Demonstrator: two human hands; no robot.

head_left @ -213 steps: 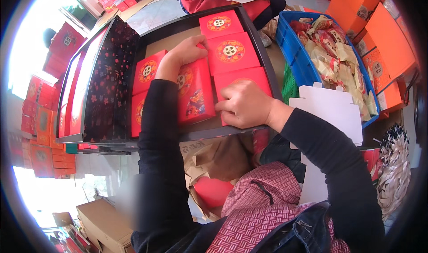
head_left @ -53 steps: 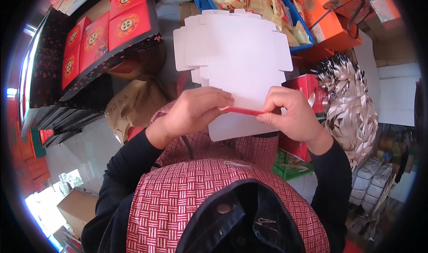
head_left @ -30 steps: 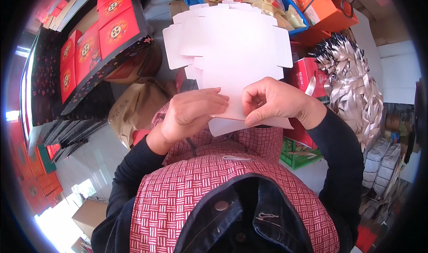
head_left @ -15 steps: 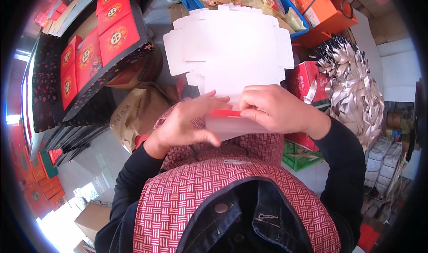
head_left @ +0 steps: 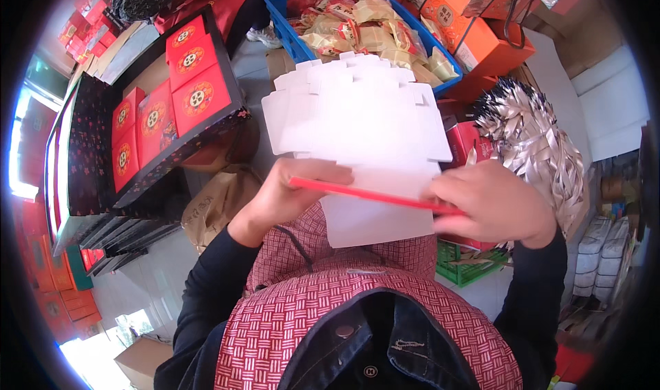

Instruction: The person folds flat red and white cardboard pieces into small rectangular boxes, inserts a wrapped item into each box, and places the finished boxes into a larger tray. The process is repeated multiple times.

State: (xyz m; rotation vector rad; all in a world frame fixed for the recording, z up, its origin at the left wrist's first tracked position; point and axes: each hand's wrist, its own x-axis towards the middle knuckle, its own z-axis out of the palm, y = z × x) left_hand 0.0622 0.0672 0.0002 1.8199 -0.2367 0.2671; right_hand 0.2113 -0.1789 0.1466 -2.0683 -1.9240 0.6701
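A stack of flat white box blanks (head_left: pixel 364 129) with notched edges and tabs lies over my lap and reaches away from me. Across its near part runs a narrow red cardboard strip (head_left: pixel 371 196), slightly tilted down to the right. My left hand (head_left: pixel 292 187) is closed on the strip's left end, its fingers lying over the white card behind. At the other end my right hand (head_left: pixel 498 201) is closed round the strip, with its fingertips partly blurred. A white flap (head_left: pixel 375 225) hangs below the strip toward my apron (head_left: pixel 357 301).
Red square boxes (head_left: pixel 199 96) fill a black tray (head_left: pixel 227 118) at left. Beyond the blanks stands a blue crate (head_left: pixel 285 29) of wrapped packets. Orange boxes (head_left: pixel 495 50), a bundle of pale ribbons (head_left: pixel 540 136) and a green crate (head_left: pixel 467 270) are at right. A brown paper bag (head_left: pixel 220 201) stands left.
My right hand has moved right and down, and my left hand has closed on the card. The red strip now shows much longer between them. The surroundings have shifted lower in view.
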